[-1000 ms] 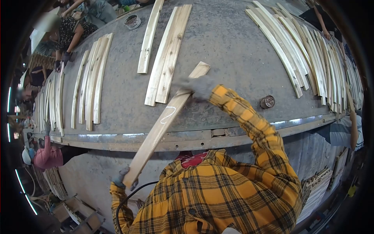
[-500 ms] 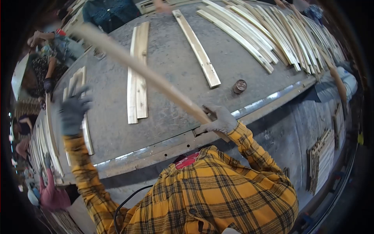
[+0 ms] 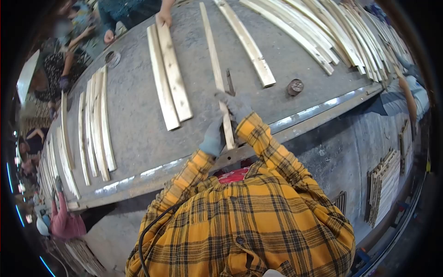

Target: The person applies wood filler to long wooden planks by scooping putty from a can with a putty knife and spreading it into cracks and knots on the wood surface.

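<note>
A narrow wooden strip [image 3: 212,51] runs from the table's edge towards its far side, with both my gloved hands closed around its near end. My left hand [image 3: 213,137] grips it low, close to the metal edge. Slightly higher, my right hand [image 3: 236,106] closes on the strip. Out of this hand also sticks a thin dark metal tool [image 3: 230,83], like a knife blade; its handle is hidden. To the left lie two wider wooden strips [image 3: 173,69], one under a co-worker's hand [image 3: 164,17]. Another strip [image 3: 247,41] lies to the right.
A small round tin [image 3: 295,87] stands on the grey table [image 3: 138,138] at right. Many strips [image 3: 314,32] lie at the far right, and several more [image 3: 97,124] at left. A metal edge [image 3: 304,120] borders the table. Co-workers are around it.
My left hand, open and off to the left before, has come in and closed on the strip. The strip has swung from slanting left to nearly straight ahead. A co-worker's hand now touches the paired strips.
</note>
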Demonstrator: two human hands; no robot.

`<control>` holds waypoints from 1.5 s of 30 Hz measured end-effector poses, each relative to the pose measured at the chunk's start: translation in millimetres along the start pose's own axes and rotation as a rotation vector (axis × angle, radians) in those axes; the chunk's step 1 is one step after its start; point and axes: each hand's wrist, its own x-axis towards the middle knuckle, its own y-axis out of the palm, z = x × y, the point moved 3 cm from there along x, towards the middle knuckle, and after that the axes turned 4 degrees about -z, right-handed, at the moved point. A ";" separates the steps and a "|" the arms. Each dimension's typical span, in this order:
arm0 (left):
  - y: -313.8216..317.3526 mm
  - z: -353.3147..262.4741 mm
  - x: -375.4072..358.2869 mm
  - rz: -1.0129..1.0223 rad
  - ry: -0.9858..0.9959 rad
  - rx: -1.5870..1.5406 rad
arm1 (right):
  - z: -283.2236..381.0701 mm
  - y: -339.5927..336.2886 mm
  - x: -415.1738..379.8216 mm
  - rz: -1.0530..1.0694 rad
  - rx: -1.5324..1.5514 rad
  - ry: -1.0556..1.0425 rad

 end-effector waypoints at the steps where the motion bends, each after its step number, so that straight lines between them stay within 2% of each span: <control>1: 1.1 -4.8 4.4 -0.070 -0.032 -0.039 | 1.3 5.7 3.9 -0.168 -0.058 0.048; 2: -1.7 -11.7 7.9 -0.147 -0.066 -0.084 | -2.2 11.6 12.0 -0.332 -0.123 0.103; 4: -20.9 -31.3 27.1 -0.154 -0.050 -0.008 | -3.3 -4.4 25.4 -0.364 -0.331 -0.097; 6: -5.9 -52.9 18.6 -0.151 -0.041 -0.016 | 20.6 -7.2 -6.3 -0.323 -0.165 -0.859; 7: 3.4 -61.1 15.2 -0.131 -0.045 -0.016 | 30.8 -5.4 -29.9 -0.308 -0.162 -0.852; 9: 4.7 -67.6 20.0 -0.090 -0.060 -0.065 | 44.7 3.9 -80.6 -0.190 -0.485 -1.019; 10: 7.9 -72.0 18.7 -0.134 -0.043 -0.026 | 38.8 0.4 -91.8 -0.181 -0.482 -1.018; 12: 10.2 -75.7 16.2 -0.179 -0.025 0.011 | 25.3 -0.2 -102.5 -0.096 -0.725 -0.880; 13: 10.8 -77.0 15.4 -0.196 0.011 0.032 | 21.9 3.2 -102.3 -0.091 -0.726 -0.879; 15: 12.9 -77.8 13.3 -0.214 0.048 0.052 | 17.3 13.1 -103.5 -0.111 -0.643 -1.006; 17: 18.3 -80.6 8.4 -0.209 0.128 -0.011 | 16.0 16.3 -103.3 -0.117 -0.697 -0.991; 21: 22.0 -84.2 3.4 -0.262 0.125 -0.025 | 8.4 20.6 -99.0 -0.170 -0.775 -1.030; 25: 16.5 -82.2 10.3 -0.083 0.022 -0.176 | 1.0 21.6 -101.2 -0.221 -0.936 -1.033; 27: 16.8 -83.4 9.5 -0.028 0.005 -0.229 | 0.2 18.6 -107.9 -0.343 -1.097 -1.142; 29: 17.5 -89.2 4.0 -0.196 0.044 -0.030 | 1.2 8.8 -113.2 -0.366 -1.130 -1.123; 30: 20.1 -90.2 2.0 -0.196 0.041 -0.029 | 1.0 6.4 -114.4 -0.390 -1.164 -1.105; 32: 22.9 -92.8 -6.9 -0.389 0.070 0.182 | 10.1 9.2 -119.4 -0.377 -1.169 -1.056; 34: 16.9 -90.0 -3.8 -0.391 0.055 0.204 | 18.4 13.4 -121.5 -0.368 -1.172 -1.009; 39: 11.0 -88.2 -0.5 -0.402 0.073 0.217 | 20.8 26.4 -123.9 -0.303 -1.329 -1.070; 42: 10.2 -89.7 -2.8 -0.440 0.036 0.247 | 19.6 26.6 -130.8 -0.309 -1.355 -1.115; 43: 7.5 -89.9 -0.8 -0.393 0.060 0.235 | 18.7 24.8 -130.3 -0.312 -1.354 -1.114; 45: -0.1 -90.2 2.6 -0.345 0.083 0.226 | 12.5 18.9 -124.1 -0.069 -0.871 -0.896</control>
